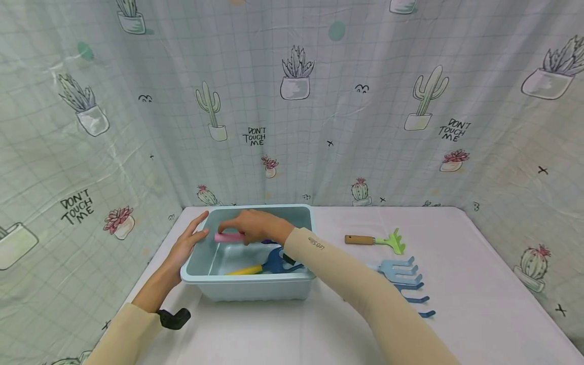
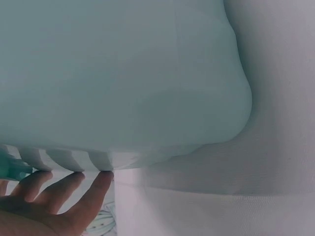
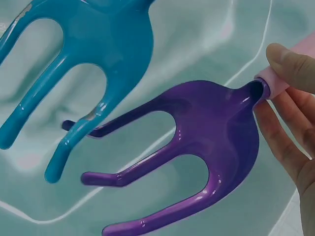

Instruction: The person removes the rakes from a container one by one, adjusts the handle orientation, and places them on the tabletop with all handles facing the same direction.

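Note:
A light blue plastic bin (image 1: 255, 290) stands on the table. Inside it my right hand (image 1: 259, 225) grips the pink handle (image 1: 228, 237) of a hand rake; in the right wrist view its purple prongs (image 3: 211, 123) point down and left. Next to it in the bin lies a blue hand rake (image 1: 276, 261) with a yellow handle (image 1: 246, 270), one blue prong overlapping a purple one in the right wrist view. My left hand (image 1: 181, 248) touches the bin's left side, its fingers (image 2: 93, 196) fairly straight against the outer wall in the left wrist view.
Right of the bin, a green hand rake (image 1: 395, 242) with a wooden handle lies on the white tabletop (image 1: 474, 294). Nearer me are a light blue rake (image 1: 398, 268) and a darker blue rake (image 1: 417, 299), partly hidden by my right sleeve. A patterned curtain (image 1: 328, 116) hangs behind.

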`<action>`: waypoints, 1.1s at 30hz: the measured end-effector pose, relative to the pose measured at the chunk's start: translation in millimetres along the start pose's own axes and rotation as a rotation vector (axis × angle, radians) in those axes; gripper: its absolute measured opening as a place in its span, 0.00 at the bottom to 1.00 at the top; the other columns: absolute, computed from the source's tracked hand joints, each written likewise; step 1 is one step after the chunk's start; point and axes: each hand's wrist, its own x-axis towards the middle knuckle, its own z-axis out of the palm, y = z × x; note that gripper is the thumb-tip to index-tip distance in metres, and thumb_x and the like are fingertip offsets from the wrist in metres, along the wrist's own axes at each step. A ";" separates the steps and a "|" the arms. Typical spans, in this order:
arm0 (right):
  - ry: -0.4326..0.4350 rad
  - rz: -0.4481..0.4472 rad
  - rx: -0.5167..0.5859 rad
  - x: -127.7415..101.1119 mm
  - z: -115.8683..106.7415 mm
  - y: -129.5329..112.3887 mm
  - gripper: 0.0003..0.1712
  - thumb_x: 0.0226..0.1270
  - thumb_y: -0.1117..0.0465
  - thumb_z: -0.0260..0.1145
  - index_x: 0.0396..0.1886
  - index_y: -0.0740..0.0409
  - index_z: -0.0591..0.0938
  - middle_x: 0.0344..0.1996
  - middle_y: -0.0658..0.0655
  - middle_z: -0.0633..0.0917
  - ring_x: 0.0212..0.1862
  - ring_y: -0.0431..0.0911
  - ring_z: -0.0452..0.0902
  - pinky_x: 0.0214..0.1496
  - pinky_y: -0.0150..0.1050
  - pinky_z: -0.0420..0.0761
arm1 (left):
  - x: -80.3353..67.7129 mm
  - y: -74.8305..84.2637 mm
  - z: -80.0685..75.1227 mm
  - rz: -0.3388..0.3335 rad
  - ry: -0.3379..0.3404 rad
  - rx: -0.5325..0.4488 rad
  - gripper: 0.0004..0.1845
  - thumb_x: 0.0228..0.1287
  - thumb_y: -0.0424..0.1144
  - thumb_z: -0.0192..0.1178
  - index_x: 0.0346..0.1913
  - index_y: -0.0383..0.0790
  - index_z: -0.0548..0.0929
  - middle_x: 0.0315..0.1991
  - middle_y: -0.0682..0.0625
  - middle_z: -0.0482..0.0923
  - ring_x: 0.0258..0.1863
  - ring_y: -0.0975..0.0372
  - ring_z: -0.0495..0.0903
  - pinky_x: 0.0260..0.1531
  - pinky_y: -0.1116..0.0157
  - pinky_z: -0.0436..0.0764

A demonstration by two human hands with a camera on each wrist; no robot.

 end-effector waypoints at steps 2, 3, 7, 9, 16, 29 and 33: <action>0.006 -0.009 -0.031 -0.9 -2.8 -0.9 0.34 0.70 0.65 0.69 0.70 0.32 0.74 0.44 0.47 0.86 0.40 0.41 0.78 0.41 0.31 0.79 | 0.1 1.0 0.7 0.001 0.002 0.004 0.35 0.84 0.51 0.44 0.84 0.66 0.40 0.87 0.50 0.35 0.84 0.43 0.46 0.76 0.36 0.58; 0.011 -0.010 -0.042 -1.1 -4.5 -0.9 0.34 0.71 0.65 0.68 0.70 0.32 0.74 0.44 0.47 0.86 0.40 0.41 0.78 0.42 0.32 0.79 | 0.1 1.6 1.1 0.003 0.001 0.007 0.36 0.84 0.51 0.44 0.84 0.66 0.40 0.87 0.50 0.35 0.84 0.42 0.46 0.76 0.36 0.58; 0.032 -0.019 -0.062 -1.0 -11.4 0.1 0.33 0.73 0.66 0.66 0.71 0.31 0.74 0.48 0.46 0.87 0.41 0.41 0.79 0.46 0.33 0.81 | -0.1 4.0 2.3 0.009 -0.008 0.009 0.35 0.84 0.53 0.44 0.84 0.66 0.40 0.86 0.49 0.36 0.84 0.42 0.46 0.76 0.36 0.59; 0.030 -0.013 -0.055 -1.9 -17.3 -0.8 0.34 0.73 0.66 0.66 0.71 0.31 0.75 0.49 0.46 0.87 0.42 0.41 0.79 0.46 0.32 0.81 | 0.0 4.6 2.5 0.013 -0.014 0.006 0.35 0.84 0.53 0.43 0.84 0.67 0.40 0.86 0.49 0.37 0.84 0.42 0.46 0.76 0.36 0.59; 0.026 0.035 -0.019 -15.8 -40.5 -0.7 0.36 0.72 0.68 0.65 0.72 0.30 0.75 0.47 0.46 0.85 0.46 0.42 0.79 0.42 0.31 0.80 | 0.5 6.2 3.0 0.020 -0.013 -0.005 0.35 0.84 0.53 0.43 0.84 0.66 0.41 0.86 0.48 0.36 0.84 0.42 0.47 0.75 0.37 0.60; 0.087 0.000 0.112 -56.5 -87.0 1.9 0.38 0.69 0.70 0.66 0.77 0.43 0.73 0.62 0.50 0.85 0.47 0.43 0.81 0.49 0.31 0.83 | 0.6 2.6 2.5 -0.024 0.014 0.012 0.36 0.83 0.53 0.43 0.84 0.64 0.41 0.87 0.50 0.34 0.85 0.42 0.42 0.77 0.35 0.53; 0.104 -0.013 0.103 -72.7 -102.8 0.1 0.38 0.69 0.69 0.67 0.77 0.46 0.71 0.62 0.51 0.85 0.46 0.44 0.82 0.48 0.31 0.83 | -0.2 0.4 1.1 -0.026 0.014 0.012 0.35 0.84 0.52 0.43 0.84 0.65 0.40 0.87 0.50 0.35 0.84 0.42 0.43 0.77 0.35 0.54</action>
